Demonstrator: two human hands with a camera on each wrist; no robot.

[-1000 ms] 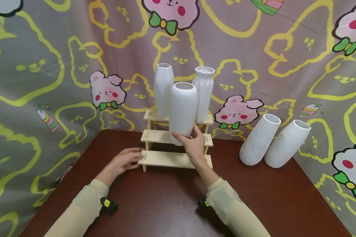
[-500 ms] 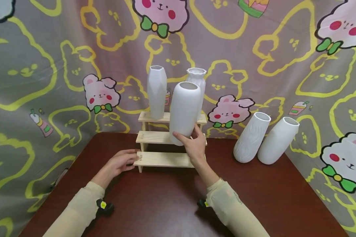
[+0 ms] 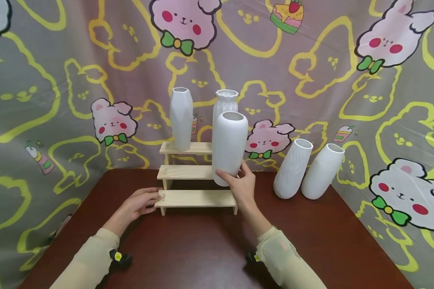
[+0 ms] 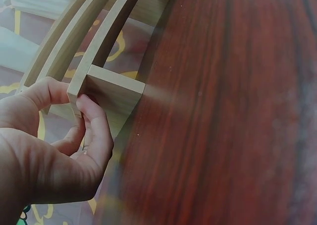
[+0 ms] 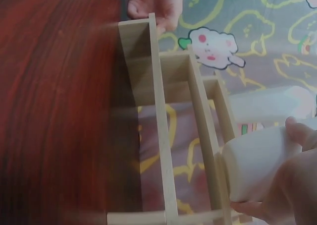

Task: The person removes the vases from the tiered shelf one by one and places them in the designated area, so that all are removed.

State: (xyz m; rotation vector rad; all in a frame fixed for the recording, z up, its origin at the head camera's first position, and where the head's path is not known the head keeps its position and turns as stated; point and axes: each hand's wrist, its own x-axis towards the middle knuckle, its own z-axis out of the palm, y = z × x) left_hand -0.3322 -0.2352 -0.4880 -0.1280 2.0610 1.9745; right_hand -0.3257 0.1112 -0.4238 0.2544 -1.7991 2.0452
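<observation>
The right hand gripped the smooth vase low, its long axis rising above those fingers; the left hand, farther away, pinched the shelf.

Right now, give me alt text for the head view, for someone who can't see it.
A person's right hand grips a smooth white vase at a three-tier wooden stand; the left hand holds its bottom shelf. Two white vases rise behind; two more stand on the table at right.
</observation>
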